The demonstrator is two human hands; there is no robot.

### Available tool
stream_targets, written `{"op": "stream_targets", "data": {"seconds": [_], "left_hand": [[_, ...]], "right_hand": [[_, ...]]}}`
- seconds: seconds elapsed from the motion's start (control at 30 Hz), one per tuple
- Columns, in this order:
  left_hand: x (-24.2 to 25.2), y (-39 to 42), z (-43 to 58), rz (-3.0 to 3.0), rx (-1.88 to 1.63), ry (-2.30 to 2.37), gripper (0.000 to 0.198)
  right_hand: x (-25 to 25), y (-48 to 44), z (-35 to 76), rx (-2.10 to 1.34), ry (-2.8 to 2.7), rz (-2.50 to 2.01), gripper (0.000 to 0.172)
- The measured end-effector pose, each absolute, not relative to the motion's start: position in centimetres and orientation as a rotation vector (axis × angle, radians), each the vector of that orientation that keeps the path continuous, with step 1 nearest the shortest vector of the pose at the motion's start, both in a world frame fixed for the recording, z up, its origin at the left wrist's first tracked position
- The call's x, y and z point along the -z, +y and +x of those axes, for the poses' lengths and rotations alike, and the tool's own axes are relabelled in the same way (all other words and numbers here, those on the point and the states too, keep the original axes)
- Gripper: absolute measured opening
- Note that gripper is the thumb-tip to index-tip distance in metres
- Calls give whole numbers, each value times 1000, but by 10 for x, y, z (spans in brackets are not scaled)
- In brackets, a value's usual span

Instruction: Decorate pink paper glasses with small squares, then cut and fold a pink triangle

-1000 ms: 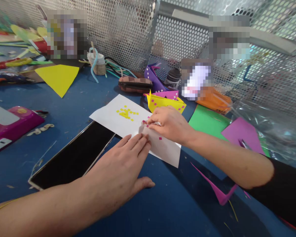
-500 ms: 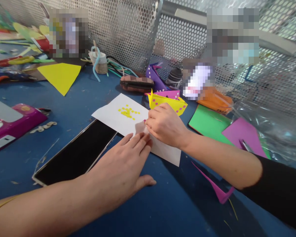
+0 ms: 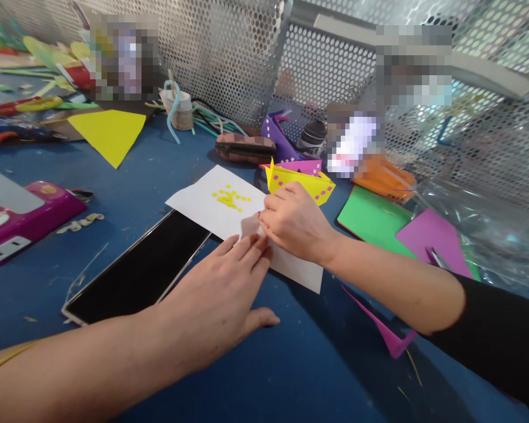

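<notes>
A white sheet of paper point(image 3: 203, 200) lies at an angle on the blue table, with a cluster of small yellow paper bits point(image 3: 226, 198) on it. My left hand point(image 3: 227, 288) lies flat over the sheet's near edge, fingers stretched and thumb apart. Above those fingertips, my right hand point(image 3: 293, 223) is closed in a pinch over the sheet. A speck of pink shows at its fingertips, but what they hold is hidden. Just behind the right hand stands a folded yellow paper shape point(image 3: 297, 183) with pink squares stuck on it.
A phone point(image 3: 143, 267) lies partly under the sheet. Around are a magenta power strip point(image 3: 39, 217), yellow paper point(image 3: 110, 132), a checkered pouch point(image 3: 244, 148), green paper point(image 3: 374, 220), pink paper point(image 3: 436, 241) with a pen, and a pink strip point(image 3: 392, 341). Perforated metal panels point(image 3: 220, 59) close off the back.
The view has shifted very slightly. Both hands keep nearly the same place on the paper, the left flat and the right pinched.
</notes>
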State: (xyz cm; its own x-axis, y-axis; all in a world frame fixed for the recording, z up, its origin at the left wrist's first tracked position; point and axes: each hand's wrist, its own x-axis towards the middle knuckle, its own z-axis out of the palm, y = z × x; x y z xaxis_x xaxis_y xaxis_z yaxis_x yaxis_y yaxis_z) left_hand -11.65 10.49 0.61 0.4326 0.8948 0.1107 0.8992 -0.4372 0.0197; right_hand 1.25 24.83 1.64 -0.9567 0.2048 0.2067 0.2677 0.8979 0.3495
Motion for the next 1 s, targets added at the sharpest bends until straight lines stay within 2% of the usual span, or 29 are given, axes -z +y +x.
{"op": "stream_targets", "data": {"seconds": [0.1,0.33,0.53,0.63,0.73,1.0], "left_hand": [[-5,106,-117,-2614,189,-1628,82],[-7,105,-116,-2621,155,-1629,82],[-6,105,-116,-2609,158,-1629,83],[-6,105,-115,-2612,143,-1642,84],[-6,106,-115,-2619,140,-1653,82],[-7,105,-117,-2622,171,-1621,78]], "right_hand": [[-16,247,11,607,-2887,-369,28],[-19,249,12,443,-2927,-503,30],[-14,245,8,569,-2882,-419,24],[-12,247,9,523,-2850,-442,26],[-15,252,12,306,-2818,-534,27],[-33,251,34,-622,-2511,-879,13]]}}
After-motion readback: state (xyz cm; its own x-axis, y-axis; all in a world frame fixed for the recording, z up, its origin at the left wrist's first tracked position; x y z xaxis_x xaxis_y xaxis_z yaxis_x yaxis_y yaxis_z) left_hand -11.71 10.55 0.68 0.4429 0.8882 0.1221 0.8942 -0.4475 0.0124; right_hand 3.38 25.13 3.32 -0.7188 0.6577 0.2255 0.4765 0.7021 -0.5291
